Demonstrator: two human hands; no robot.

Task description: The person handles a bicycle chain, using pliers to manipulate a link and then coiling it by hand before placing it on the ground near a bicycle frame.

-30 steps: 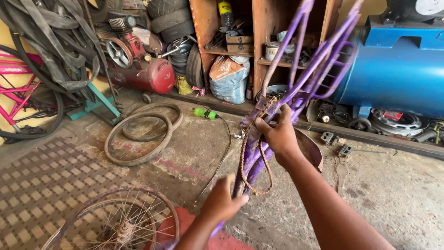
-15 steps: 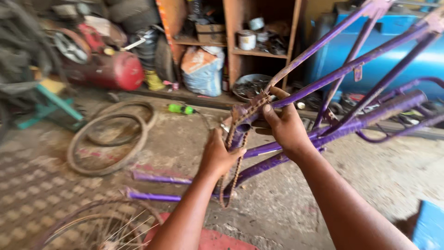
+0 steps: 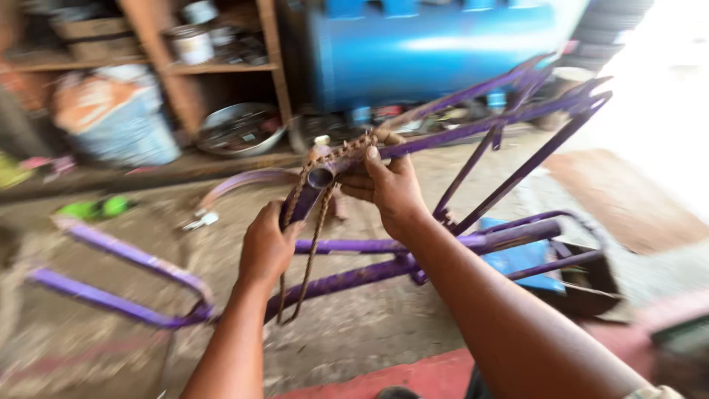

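A purple bicycle frame point(image 3: 443, 140) is held up off the concrete floor point(image 3: 354, 340), lying roughly on its side, with a rusty chain point(image 3: 314, 214) draped over the open round shell at its middle and hanging down in a loop below. The right hand point(image 3: 388, 188) is closed around the frame tube just beside that shell, thumb on top, with part of the chain pressed under its fingers. The left hand point(image 3: 267, 247) is wrapped around the lower tube right below the shell, next to the hanging chain loop. Both grips look firm and shut on the frame.

By the look of it, the work in hand is turning or repositioning the frame while keeping the chain from sliding off. The next move would call for a steady two-handed hold and care that the loose loop does not snag on the frame's rear stays or swing into the fingers.

Behind the frame stands a large blue tank point(image 3: 436, 52). To the tank's left is a wooden shelf point(image 3: 214, 68) carrying a white tin point(image 3: 192, 44), with a metal bowl point(image 3: 240, 129) beneath it and a stuffed sack point(image 3: 114, 114) further left. A green bottle point(image 3: 96, 208) lies on the floor left of the frame, and a blue box point(image 3: 521, 260) sits under the frame's rear end.
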